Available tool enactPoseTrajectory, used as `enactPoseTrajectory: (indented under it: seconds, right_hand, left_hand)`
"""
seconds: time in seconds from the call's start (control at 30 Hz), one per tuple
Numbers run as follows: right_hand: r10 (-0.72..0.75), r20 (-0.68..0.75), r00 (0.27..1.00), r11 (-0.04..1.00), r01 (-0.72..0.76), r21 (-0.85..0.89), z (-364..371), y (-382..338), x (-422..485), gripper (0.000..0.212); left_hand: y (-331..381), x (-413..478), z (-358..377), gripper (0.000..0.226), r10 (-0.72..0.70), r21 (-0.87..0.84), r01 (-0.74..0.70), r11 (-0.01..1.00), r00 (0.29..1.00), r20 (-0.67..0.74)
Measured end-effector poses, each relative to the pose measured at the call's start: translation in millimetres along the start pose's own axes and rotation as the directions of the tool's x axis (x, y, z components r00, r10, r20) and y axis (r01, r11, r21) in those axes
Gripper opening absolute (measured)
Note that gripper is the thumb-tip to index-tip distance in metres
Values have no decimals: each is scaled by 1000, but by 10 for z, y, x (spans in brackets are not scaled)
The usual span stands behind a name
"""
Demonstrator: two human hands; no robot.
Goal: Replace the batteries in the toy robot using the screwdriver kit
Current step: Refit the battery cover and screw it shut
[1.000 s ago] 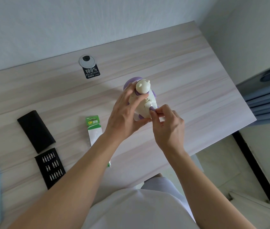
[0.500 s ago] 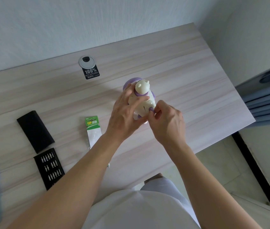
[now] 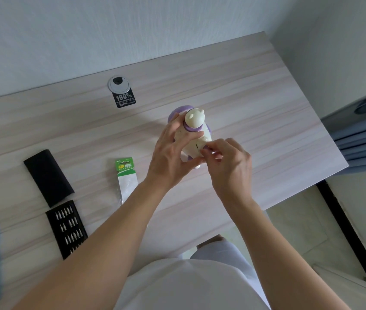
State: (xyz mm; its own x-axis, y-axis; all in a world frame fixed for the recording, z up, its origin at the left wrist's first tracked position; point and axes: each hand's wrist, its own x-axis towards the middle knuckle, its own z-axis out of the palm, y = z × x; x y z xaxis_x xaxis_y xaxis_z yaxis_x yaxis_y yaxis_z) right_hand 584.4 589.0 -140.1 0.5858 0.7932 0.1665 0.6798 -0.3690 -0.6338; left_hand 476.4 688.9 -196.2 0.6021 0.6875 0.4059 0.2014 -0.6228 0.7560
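Clearly, the toy robot [image 3: 193,121] is upright over the middle of the bench [image 3: 267,104], somewhat closer to its right edge; I cannot tell if its base rests on the surface. The left grip [image 3: 168,157] is wrapped around the cream body from the left side. The right grip [image 3: 231,166] pinches a small purple piece [image 3: 205,150] low on the toy's right side, and I cannot tell if this belongs to the toy or to a tool.

The toy looks like hard, smooth plastic, probably light and hollow. Its round shape may slip in the palm, so I judge the wide body is the best place to hold, not the head or the thin purple parts, which could snap.

Near the front left corner lie the bit tray [image 3: 66,229] and a black cover [image 3: 47,177]. The battery pack [image 3: 126,173] lies between them and the toy.
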Motion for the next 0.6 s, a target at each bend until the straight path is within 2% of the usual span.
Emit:
enactPoseTrajectory:
  seconds: [0.27, 0.6]
  right_hand:
    - [-127, 3, 992, 989, 127, -77, -34, 55, 36, 4]
    - [-147, 88, 985, 970, 161, -184, -69, 27, 118, 12]
  left_hand:
    - [-29, -6, 14, 49, -13, 18, 13, 1000, 1000, 8]
    - [-28, -5, 15, 46, -25, 10, 25, 1000, 999, -25]
